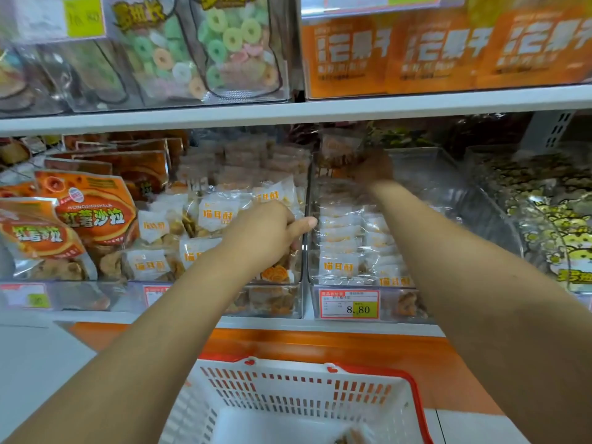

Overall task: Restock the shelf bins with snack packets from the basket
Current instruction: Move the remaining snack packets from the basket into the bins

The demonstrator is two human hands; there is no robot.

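The left hand (267,233) lies on the snack packets (217,214) in the left clear bin (288,302), fingers curled down among them, thumb out toward three o'clock at the bin wall; whether it grips one cannot be told. The white basket (288,398) sits at six o'clock below. At one o'clock the blurred right hand (373,168) reaches deep into the right bin (448,174), its grip unreadable.

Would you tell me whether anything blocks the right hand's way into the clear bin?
Nothing visible does: the right hand reaches inside the clear bin, above its stacked packets and below the upper shelf.
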